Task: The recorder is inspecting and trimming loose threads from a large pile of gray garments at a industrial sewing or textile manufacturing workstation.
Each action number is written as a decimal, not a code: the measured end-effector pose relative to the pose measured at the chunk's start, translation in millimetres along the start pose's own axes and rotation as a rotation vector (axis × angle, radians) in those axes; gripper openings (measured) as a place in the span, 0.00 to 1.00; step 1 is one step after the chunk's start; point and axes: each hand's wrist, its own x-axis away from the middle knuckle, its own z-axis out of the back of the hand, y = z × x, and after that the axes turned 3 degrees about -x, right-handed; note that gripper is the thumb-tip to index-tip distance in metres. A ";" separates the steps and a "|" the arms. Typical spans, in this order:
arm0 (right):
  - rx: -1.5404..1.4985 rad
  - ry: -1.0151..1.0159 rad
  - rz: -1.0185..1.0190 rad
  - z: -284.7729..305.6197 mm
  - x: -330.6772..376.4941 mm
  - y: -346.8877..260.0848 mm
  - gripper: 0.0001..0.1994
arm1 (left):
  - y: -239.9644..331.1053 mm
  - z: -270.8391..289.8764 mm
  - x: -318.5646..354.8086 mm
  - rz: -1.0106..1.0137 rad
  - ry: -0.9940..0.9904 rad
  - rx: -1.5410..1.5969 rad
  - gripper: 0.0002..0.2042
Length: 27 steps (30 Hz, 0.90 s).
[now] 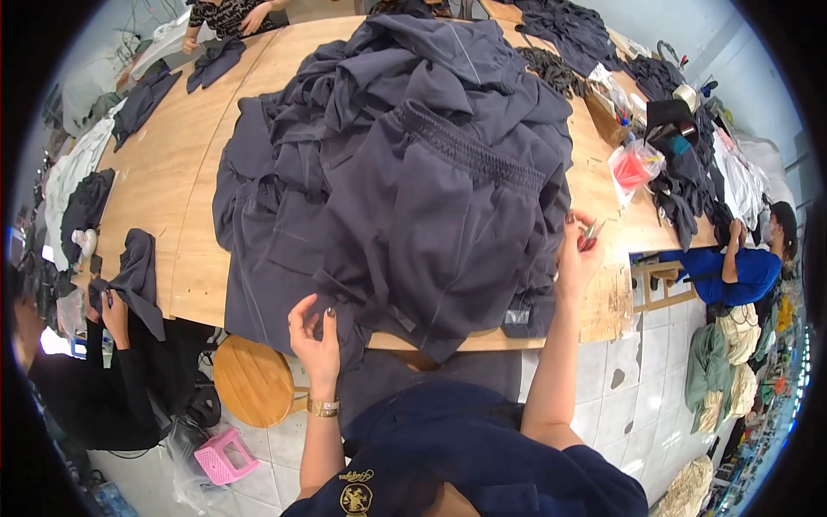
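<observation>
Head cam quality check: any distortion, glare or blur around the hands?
Head view: strong fisheye, so the wooden table edge bows and the corners go black; daylight blows out the upper right rim; left hand and right hand on the dark garment pile are fairly sharp, though fabric detail is murky.

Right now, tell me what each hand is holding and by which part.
The left hand pinches the lower hem edge of the dark grey garment on top of the pile. The right hand holds small thread snips by their handle, blades hidden.
</observation>
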 end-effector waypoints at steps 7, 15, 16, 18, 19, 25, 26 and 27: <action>-0.196 -0.116 -0.069 -25.8 19.9 -37.9 0.07 | -8.3 23.8 2.7 -0.139 0.089 -0.277 0.13; -0.025 -0.177 -0.006 -46.7 36.8 -63.0 0.12 | -41.4 35.2 -44.4 -0.267 0.086 -0.383 0.15; -0.015 -0.179 0.010 -56.2 39.4 -65.7 0.12 | -48.5 31.7 -48.0 -0.263 0.062 -0.441 0.18; -0.010 -0.228 -0.017 -75.3 43.3 -69.3 0.12 | -69.5 26.8 -54.3 -0.207 -0.039 -0.594 0.27; -0.001 -0.240 -0.027 -84.9 43.2 -69.1 0.12 | -69.5 22.6 -55.5 -0.224 -0.066 -0.700 0.29; 0.200 -0.252 0.099 -144.1 29.1 -66.3 0.11 | -60.6 19.1 -62.0 -0.175 -0.153 -0.777 0.34; 0.224 -0.232 0.111 -153.1 24.8 -66.1 0.10 | -61.1 19.3 -63.4 -0.167 -0.139 -0.765 0.34; 0.223 -0.243 0.125 -163.2 19.0 -65.9 0.10 | -60.8 19.4 -64.7 -0.148 -0.167 -0.777 0.34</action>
